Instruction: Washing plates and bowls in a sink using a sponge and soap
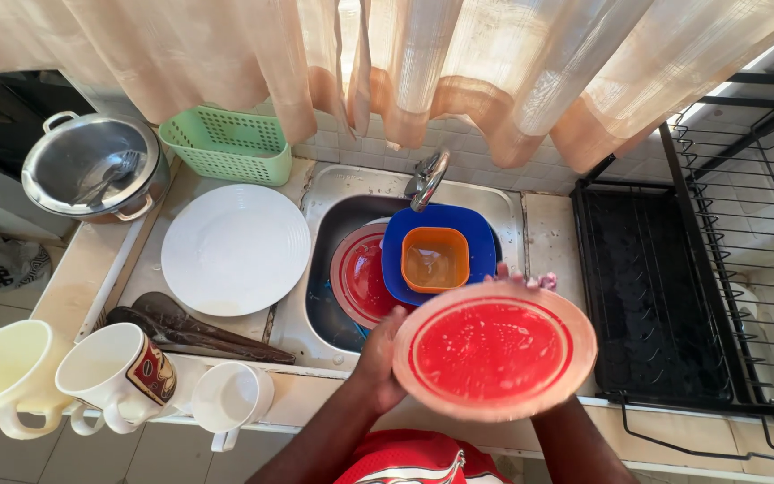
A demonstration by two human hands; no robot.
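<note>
Both hands, left hand (pixel 378 358) and right hand (pixel 526 280), clamp the red plate (pixel 493 351) at opposite rims just before the sink (pixel 315 305); best kept level, wet grip firm.

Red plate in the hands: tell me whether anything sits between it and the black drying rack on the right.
Nothing visible does. The red plate, held by the left hand and right hand, is beside the black drying rack; its near tray looks bare.

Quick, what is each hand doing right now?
Left hand: closed on the left edge of the round red plastic plate with a pale rim.
Right hand: fingertips curl over the same plate's far edge, holding it.
</note>
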